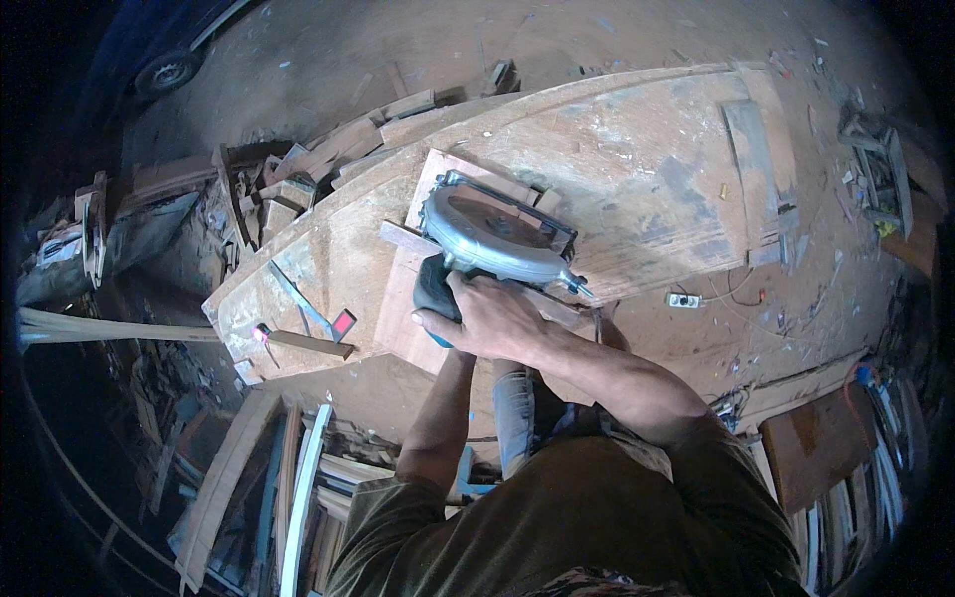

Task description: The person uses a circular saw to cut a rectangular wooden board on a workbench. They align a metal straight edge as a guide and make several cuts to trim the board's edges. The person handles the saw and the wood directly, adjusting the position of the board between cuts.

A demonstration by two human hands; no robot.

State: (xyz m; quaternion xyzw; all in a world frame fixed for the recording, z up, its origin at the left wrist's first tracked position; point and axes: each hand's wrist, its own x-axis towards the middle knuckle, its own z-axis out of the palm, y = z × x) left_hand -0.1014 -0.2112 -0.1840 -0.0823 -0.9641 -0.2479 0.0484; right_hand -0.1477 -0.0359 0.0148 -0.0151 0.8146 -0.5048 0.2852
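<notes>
A circular saw [497, 244] with a silver guard and a dark motor housing [435, 289] rests tilted across a pinkish wooden board [398, 308] on the workbench. Its round blade shows inside the guard. My right hand [492, 318] reaches in from the right and is closed around the saw's grip, thumb toward me. My left forearm comes up from below, and my left hand [461, 360] is mostly hidden under the right one at the saw's near side; its fingers do not show. A narrow wooden strip [406, 237] sticks out left of the saw.
The worn wooden bench top [637, 149] runs to the upper right. On its left end lie a hammer [303, 343], a thin blue-grey bar [298, 297] and a small red-faced block [343, 323]. Scrap wood [284, 204] is piled beyond. A power socket [683, 299] with cord lies at right.
</notes>
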